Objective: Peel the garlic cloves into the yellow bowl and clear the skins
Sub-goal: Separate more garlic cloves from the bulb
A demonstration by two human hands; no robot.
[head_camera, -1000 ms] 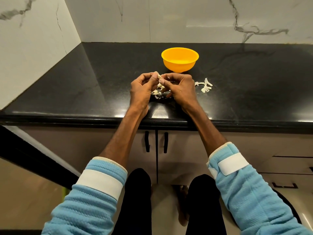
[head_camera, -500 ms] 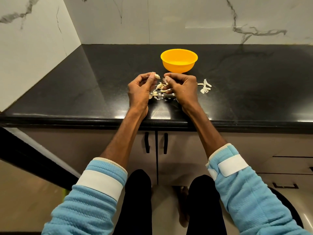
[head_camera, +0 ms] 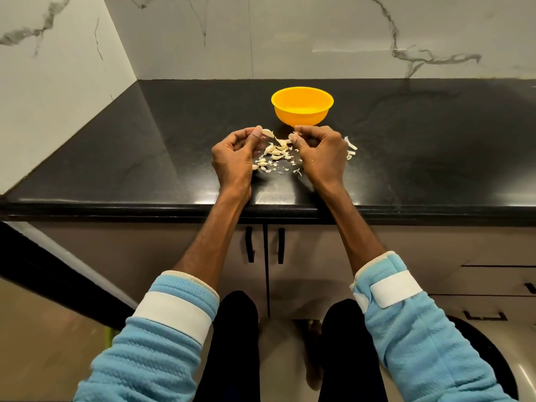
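Pale clove [head_camera: 268, 133] in left hand [head_camera: 233, 153], skin [head_camera: 292, 137] in right hand [head_camera: 320, 153], now apart.

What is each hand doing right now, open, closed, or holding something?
Left hand: pinches a pale curved garlic piece.
Right hand: pinches a small pale scrap; skin or clove cannot be told.

Your left hand [head_camera: 233, 153] pinches a pale garlic clove [head_camera: 268, 132]; your right hand [head_camera: 319, 152] curls opposite, papery white skins [head_camera: 275, 153] scattered between, round yellow plastic bowl [head_camera: 301, 111] just beyond.
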